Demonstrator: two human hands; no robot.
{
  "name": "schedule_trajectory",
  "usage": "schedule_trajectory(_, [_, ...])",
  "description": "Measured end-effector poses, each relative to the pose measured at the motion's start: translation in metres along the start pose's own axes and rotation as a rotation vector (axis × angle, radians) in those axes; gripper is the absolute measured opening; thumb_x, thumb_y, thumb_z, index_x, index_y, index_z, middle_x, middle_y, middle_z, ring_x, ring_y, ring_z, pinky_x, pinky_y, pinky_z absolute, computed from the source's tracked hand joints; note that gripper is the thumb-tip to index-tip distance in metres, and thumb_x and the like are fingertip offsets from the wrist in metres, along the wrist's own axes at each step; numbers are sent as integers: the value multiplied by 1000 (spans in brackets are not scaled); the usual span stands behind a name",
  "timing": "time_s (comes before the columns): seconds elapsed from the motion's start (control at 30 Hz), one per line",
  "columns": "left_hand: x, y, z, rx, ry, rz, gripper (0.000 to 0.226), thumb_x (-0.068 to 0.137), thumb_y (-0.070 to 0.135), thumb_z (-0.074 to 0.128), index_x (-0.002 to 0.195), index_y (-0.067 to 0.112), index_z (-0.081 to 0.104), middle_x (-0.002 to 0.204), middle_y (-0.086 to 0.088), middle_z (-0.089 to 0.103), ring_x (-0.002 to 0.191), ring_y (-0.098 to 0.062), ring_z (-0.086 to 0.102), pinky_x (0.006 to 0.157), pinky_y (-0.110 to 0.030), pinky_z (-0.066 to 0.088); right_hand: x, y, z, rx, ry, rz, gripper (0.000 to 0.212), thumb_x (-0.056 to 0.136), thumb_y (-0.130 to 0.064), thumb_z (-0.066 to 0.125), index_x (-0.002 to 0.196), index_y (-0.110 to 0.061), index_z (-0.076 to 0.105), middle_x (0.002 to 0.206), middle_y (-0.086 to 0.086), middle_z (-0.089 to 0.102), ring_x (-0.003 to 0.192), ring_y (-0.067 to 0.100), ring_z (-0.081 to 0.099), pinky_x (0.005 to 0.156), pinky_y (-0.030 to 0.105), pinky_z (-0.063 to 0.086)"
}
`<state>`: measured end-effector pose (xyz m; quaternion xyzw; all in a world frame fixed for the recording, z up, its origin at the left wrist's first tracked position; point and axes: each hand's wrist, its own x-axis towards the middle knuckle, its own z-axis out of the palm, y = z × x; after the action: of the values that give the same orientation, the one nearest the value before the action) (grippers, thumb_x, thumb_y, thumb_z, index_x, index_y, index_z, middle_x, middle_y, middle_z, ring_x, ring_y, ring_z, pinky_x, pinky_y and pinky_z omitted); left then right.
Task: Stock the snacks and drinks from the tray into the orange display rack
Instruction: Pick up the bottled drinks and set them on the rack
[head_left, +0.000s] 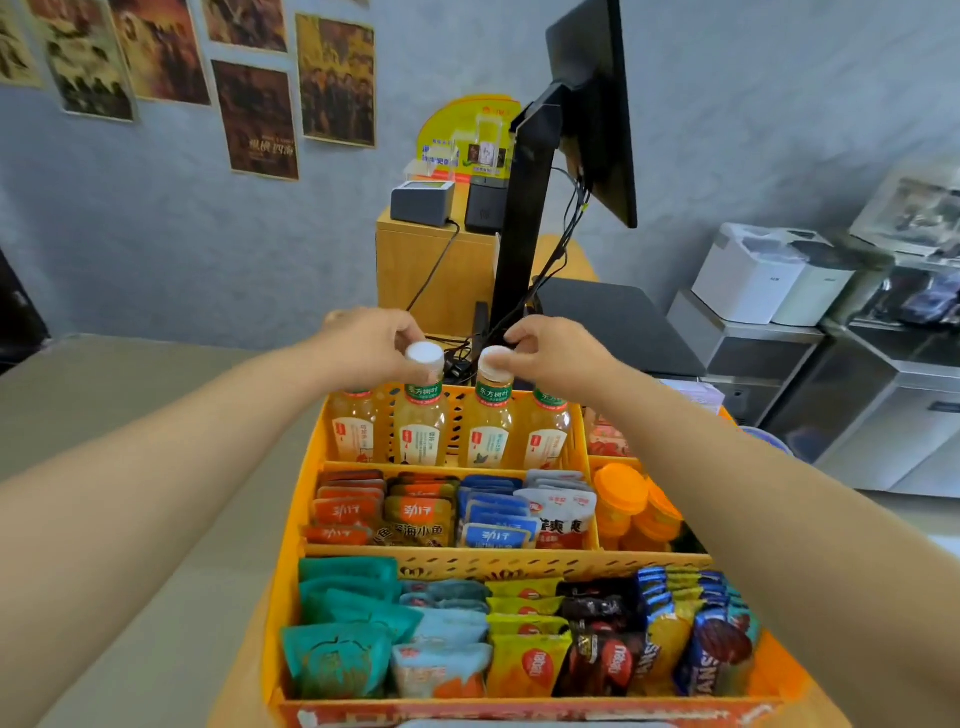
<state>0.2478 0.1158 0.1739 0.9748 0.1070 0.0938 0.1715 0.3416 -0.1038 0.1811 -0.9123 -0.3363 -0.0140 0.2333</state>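
While each hand, the left hand (371, 340) and the right hand (550, 348), is closed round the white cap of a juice bottle (422, 415) standing in the orange rack (519, 564) back row, the full, heavy, slippery bottles are best held lower down.

we see the orange display rack (291, 587) stepped in three tiers. in its back tier four pale yellow tea bottles stand upright in a row; the second bottle (422, 423) and the third bottle (488, 426) have white caps. in the middle tier small fish-snack packets (418, 514) in orange, brown and blue stand on edge, with orange-capped jars (623, 499) in the compartment to their right. in the front tier are teal pouches (337, 660), yellow wafer packs (530, 665) and blue packs (717, 654).
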Motion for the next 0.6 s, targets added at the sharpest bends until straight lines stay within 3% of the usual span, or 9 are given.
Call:
schedule_trajectory(0.1, [0,-1,-18,-256,-55,-13,17,83,57,64,89,42,59,95,21,61,90,-2,55,73,-28,43,-2,17,-17,149,74,75,34,98,-44,49,101,-15,67,94,5,67,87,22,62,71,35,48])
schedule_trajectory(0.17, [-1,-3,-26,-375,-20,-6,11,89,49,61,94,39,64,100,17,64,94,-3,57,67,-21,41,-6,29,-20,141,70,86,34,102,-32,44,100,-10,69,96,12,67,91,29,61,76,39,48])
schedule_trajectory(0.23, [-2,-5,-27,-401,-24,-3,16,92,44,61,102,35,68,107,14,66,100,-5,58,72,-22,42,-13,36,-18,173,59,104,36,101,-38,45,100,-13,70,93,7,67,90,26,62,76,39,49])
schedule_trajectory(0.33, [0,-2,-21,-304,-119,38,28,90,42,64,117,38,64,116,9,66,104,-10,58,75,-26,44,-21,42,-10,156,7,81,28,90,-48,62,105,-24,65,93,-6,65,87,13,61,70,30,51])
schedule_trajectory(0.43, [2,6,-9,-141,-184,106,50,81,50,71,128,46,54,123,10,63,110,-15,57,79,-30,46,-24,43,-2,89,30,91,37,77,-34,79,106,-27,57,99,-6,62,91,13,59,67,26,47])
schedule_trajectory(0.53, [2,13,8,118,-86,100,59,74,54,73,128,50,51,129,6,62,114,-22,56,85,-38,44,-30,41,-10,188,142,102,35,76,-31,80,104,-24,60,96,-4,63,89,13,60,66,26,50])
schedule_trajectory(0.6, [2,14,12,162,-31,92,50,73,55,73,119,52,55,112,3,65,110,-24,54,84,-39,43,-36,40,-25,322,255,117,34,75,-29,79,105,-20,64,94,-3,65,87,13,62,66,26,51])
